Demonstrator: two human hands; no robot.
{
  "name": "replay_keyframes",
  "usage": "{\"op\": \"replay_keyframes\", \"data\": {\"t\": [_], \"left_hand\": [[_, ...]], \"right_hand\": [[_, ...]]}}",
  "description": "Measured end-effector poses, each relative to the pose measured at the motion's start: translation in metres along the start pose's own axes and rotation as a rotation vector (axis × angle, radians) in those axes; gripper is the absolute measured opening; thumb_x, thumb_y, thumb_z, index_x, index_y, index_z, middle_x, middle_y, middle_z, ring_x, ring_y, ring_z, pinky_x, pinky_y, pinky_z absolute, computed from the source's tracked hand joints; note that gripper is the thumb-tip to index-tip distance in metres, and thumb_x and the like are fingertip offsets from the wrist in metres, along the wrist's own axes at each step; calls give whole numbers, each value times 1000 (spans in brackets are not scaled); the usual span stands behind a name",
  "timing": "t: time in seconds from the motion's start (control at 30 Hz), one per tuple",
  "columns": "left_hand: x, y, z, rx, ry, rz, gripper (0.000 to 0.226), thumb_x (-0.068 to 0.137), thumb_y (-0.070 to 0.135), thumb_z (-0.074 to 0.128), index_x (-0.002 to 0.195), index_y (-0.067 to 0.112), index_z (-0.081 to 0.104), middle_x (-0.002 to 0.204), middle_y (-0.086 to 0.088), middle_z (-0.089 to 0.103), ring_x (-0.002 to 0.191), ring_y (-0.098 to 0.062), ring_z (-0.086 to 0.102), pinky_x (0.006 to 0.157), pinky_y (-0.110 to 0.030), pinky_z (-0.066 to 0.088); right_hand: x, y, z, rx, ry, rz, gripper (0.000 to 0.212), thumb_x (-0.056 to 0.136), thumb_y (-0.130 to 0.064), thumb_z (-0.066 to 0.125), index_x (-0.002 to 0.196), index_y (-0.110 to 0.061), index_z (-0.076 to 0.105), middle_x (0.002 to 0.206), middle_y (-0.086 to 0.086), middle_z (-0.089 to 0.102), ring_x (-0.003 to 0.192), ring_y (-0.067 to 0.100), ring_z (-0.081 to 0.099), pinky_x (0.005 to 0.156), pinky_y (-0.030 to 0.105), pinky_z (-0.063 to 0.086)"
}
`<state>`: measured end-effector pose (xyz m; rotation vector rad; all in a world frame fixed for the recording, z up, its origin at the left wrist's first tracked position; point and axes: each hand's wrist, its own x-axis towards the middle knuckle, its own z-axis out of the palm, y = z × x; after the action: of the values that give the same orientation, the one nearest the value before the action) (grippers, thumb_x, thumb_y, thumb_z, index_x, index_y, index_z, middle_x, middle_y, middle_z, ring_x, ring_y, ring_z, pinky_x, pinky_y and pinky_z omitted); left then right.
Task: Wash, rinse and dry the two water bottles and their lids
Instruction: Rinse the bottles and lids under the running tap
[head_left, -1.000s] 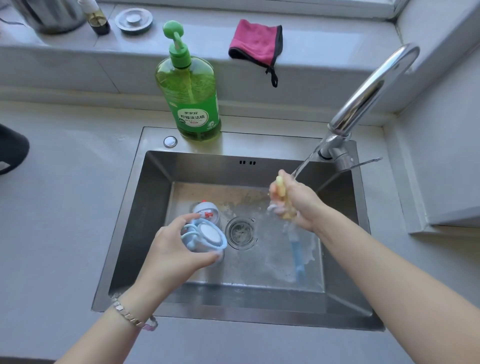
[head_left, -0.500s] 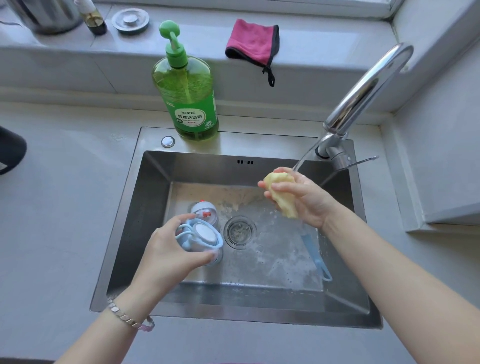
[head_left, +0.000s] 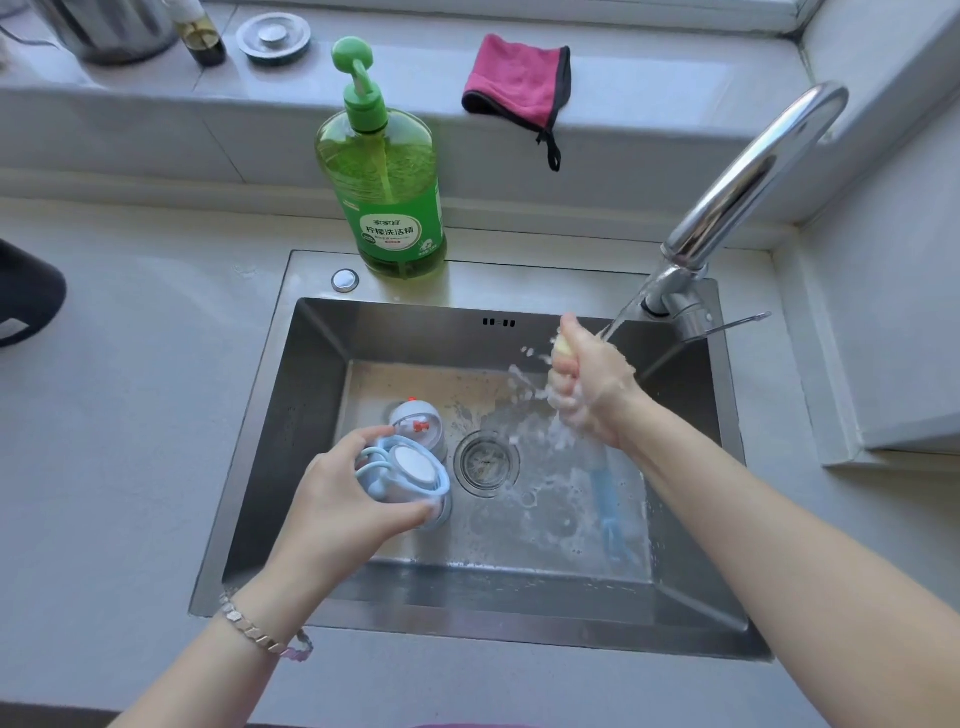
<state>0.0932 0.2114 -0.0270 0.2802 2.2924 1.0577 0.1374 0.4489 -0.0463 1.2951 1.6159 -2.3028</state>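
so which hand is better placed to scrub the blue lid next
Right, probably. The right hand grips the brush under the stream from the tap; the left hand holds the lid over the sink, so it can only steady it.

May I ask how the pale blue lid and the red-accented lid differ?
The pale blue lid is held by the left hand; the red-accented lid sits untouched in the sink. The pale blue lid has a carry loop; the red-accented lid shows none. Both are round.
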Motion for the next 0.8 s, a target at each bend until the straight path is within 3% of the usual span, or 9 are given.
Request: {"op": "replay_keyframes", "data": {"t": [0.1, 0.17, 0.27, 0.33, 0.43, 0.57, 0.63, 0.7, 0.8], "left_hand": [[0, -2, -1, 6, 7, -12, 61, 50, 13, 88, 92, 43, 55, 98, 3, 63, 76, 3, 60, 59, -5, 41], [1, -4, -1, 10, 9, -19, 63, 50, 14, 88, 95, 43, 55, 101, 2, 63, 80, 0, 60, 60, -5, 40], [1, -4, 0, 22, 4, -14, 64, 51, 15, 88, 102, 37, 56, 101, 2, 63, 81, -1, 60, 58, -3, 40], [1, -3, 1, 24, 5, -8, 64, 51, 14, 88, 104, 34, 57, 101, 2, 63, 80, 1, 60, 57, -1, 41], [2, -2, 2, 26, 2, -11, 64, 52, 14, 87, 105, 33, 57, 103, 1, 63, 80, 2, 59, 56, 1, 39], [3, 2, 2, 23, 3, -8, 64, 51, 15, 88, 104, 34, 58, 103, 1, 63, 80, 2, 60, 56, 1, 39], [3, 3, 2, 18, 9, -4, 63, 51, 14, 87, 103, 34, 58, 102, 0, 63, 81, 1, 60, 57, 2, 40], [3, 3, 0, 17, 12, -2, 63, 50, 15, 87, 100, 38, 57, 103, 0, 63, 82, 1, 61, 58, 1, 40], [2, 3, -1, 19, 14, -4, 63, 50, 17, 88, 98, 41, 55, 104, 1, 62, 85, -1, 60, 62, -4, 40]], "right_hand": [[1, -3, -7, 87, -75, 5, 69, 97, -55, 21, 38, -20, 30, 38, -6, 25, 33, 9, 18, 39, 22, 10], [0, -5, -15, 198, -183, 25, 69, 97, -52, 13, 53, -11, 47, 47, 0, 35, 40, 12, 27, 45, 24, 21], [-7, -5, -25, 349, -285, 85, 42, 94, -25, 20, 100, -2, 56, 76, 9, 51, 60, 16, 47, 60, 29, 37], [-11, -2, -31, 326, -288, 68, 29, 94, -14, 27, 106, -7, 53, 92, 12, 60, 72, 19, 56, 66, 31, 45], [-11, 5, -35, 298, -245, 8, 19, 94, -20, 44, 100, -9, 58, 105, 9, 65, 86, 18, 65, 59, 26, 54], [-9, 6, -33, 331, -302, -6, 38, 61, -42, 82, 84, -16, 66, 77, 3, 65, 71, 16, 65, 63, 28, 54], [-9, 6, -29, 353, -312, 36, 28, 72, -35, 75, 86, -18, 58, 66, 0, 57, 66, 17, 62, 69, 39, 57], [-10, 4, -25, 356, -262, 67, 9, 86, -24, 58, 94, -20, 55, 67, 2, 51, 57, 16, 59, 56, 33, 56], [-13, 2, -20, 295, -262, 15, 15, 91, -20, 50, 104, -23, 56, 81, 5, 59, 47, 11, 53, 31, 13, 34]]}}
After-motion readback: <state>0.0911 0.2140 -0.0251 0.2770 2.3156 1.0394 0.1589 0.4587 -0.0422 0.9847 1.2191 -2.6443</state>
